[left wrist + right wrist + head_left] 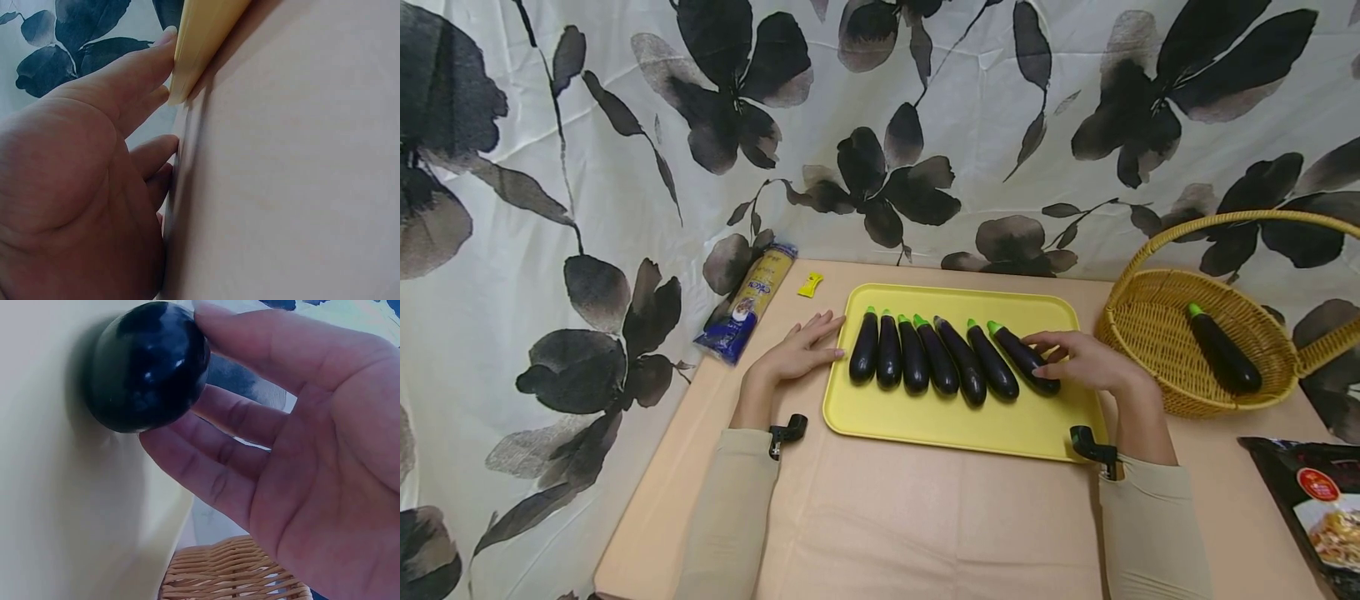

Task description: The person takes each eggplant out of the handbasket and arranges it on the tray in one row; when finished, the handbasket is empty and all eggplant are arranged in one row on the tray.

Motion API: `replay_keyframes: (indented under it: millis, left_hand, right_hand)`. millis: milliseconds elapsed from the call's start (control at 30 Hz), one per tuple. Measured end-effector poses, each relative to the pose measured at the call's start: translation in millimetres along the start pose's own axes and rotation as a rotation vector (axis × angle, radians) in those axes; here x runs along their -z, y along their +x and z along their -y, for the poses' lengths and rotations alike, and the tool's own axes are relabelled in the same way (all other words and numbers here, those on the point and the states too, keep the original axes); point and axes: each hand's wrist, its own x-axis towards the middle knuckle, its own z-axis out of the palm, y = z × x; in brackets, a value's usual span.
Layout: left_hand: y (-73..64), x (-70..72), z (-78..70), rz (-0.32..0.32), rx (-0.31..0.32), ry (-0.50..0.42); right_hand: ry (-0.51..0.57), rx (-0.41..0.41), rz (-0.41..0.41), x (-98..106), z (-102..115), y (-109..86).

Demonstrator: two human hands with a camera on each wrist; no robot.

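Several dark purple eggplants with green stem ends (913, 367) lie side by side in a row on a yellow tray (970, 437). At the right end of that row, my right hand (1086, 360) holds a tilted eggplant (1022, 358) near its lower end. In the right wrist view, thumb and fingers lie on opposite sides of its rounded, glossy end (150, 369). My left hand (797, 348) rests at the tray's left edge with its fingers extended. The left wrist view shows the thumb against the tray's rim (203, 44).
A wicker basket (1138, 362) with a tall handle stands right of the tray, one eggplant (1225, 350) inside. A blue-and-yellow packet (752, 300) and a small yellow piece (809, 285) lie at the back left. A black food bag (1315, 500) sits at the right edge.
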Motion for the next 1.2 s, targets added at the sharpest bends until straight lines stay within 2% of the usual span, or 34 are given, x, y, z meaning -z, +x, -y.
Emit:
replay_keyframes:
  millis: [400,633,767,967,1200]
  left_hand:
    - [0.5,-0.3,1.3,0.004,0.001,0.003]
    - [-0.1,0.1,1.1,0.002,0.0,-0.002]
    - [0.1,0.1,1.1,0.001,0.0,-0.005]
    - [0.5,0.3,1.1,0.004,0.006,-0.001]
    - [0.5,0.5,1.0,0.006,0.016,-0.001]
  right_hand:
    - [0.066,0.014,0.044,-3.5,2.3,1.9]
    - [0.057,0.006,0.015,0.1,3.3,-2.6]
    - [0.033,-0.027,-0.087,9.2,9.0,-12.1]
    - [-0.028,-0.076,-0.318,32.0,12.8,-40.2]
    - [-0.096,-0.246,-0.553,49.1,-4.8,-70.7]
